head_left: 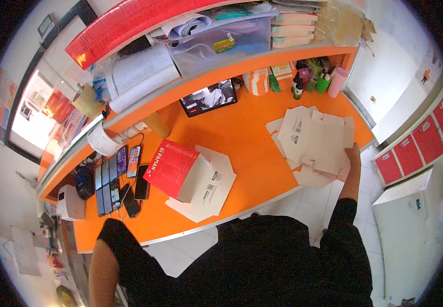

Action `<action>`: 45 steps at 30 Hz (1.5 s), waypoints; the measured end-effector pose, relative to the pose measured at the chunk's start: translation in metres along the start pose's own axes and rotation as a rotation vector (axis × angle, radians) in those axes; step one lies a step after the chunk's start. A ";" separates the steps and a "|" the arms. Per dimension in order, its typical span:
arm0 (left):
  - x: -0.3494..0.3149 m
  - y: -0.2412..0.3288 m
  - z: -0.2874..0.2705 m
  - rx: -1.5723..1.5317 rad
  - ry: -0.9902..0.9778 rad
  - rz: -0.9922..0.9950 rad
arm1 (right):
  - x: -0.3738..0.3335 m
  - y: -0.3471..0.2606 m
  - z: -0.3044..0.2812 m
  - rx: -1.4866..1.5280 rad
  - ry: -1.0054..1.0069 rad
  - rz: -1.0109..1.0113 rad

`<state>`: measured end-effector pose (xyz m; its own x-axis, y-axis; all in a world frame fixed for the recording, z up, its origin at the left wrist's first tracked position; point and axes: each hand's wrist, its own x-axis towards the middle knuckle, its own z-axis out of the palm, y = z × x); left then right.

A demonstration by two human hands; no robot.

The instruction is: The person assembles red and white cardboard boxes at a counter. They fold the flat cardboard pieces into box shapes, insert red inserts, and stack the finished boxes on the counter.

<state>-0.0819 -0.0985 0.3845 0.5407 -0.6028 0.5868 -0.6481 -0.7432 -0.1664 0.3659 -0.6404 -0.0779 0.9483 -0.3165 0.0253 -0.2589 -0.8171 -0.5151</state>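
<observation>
Principal item: a loose stack of flat white cardboard (316, 140), located at the right end of the orange surface (252, 138), with its near portion projecting past the front edge. The pieces are fanned rather than squared, corners pointing several ways.

Right hand (353, 154): at the stack's right-hand margin, in contact with it. Fingers are partly hidden by the card; whether they pinch one sheet or several, or merely rest there, cannot be told. Left hand: out of view, state undetermined; only the left arm (104, 271) shows, at the lower left.

Recommended handling: take a single piece by a firm edge rather than a thin flap, and separate it gently so those beneath do not slide off the overhang. A second hand steadying the stack would be prudent, as would squaring it back behind the front edge.

Surroundings: an open red-and-white box (196, 184) lies left of the stack, near the front edge; phones (133, 161) occupy the left end; a screen (208, 98) stands along the back edge.
</observation>
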 end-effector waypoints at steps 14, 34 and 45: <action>0.023 0.009 0.358 -1.972 0.359 -1.180 | -0.268 -0.161 -0.104 0.398 -0.159 -0.959; 0.049 0.029 0.335 -2.173 0.486 -1.345 | -0.298 -0.233 -0.132 0.208 -0.130 -1.053; 0.060 0.071 0.383 -1.763 0.446 -1.309 | -0.302 -0.242 -0.070 0.472 0.128 -0.600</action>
<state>0.1096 -0.2986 0.1044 0.9841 0.1276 -0.1240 0.0392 0.5242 0.8507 0.1292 -0.3803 0.0990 0.8651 0.0390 0.5000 0.4259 -0.5836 -0.6914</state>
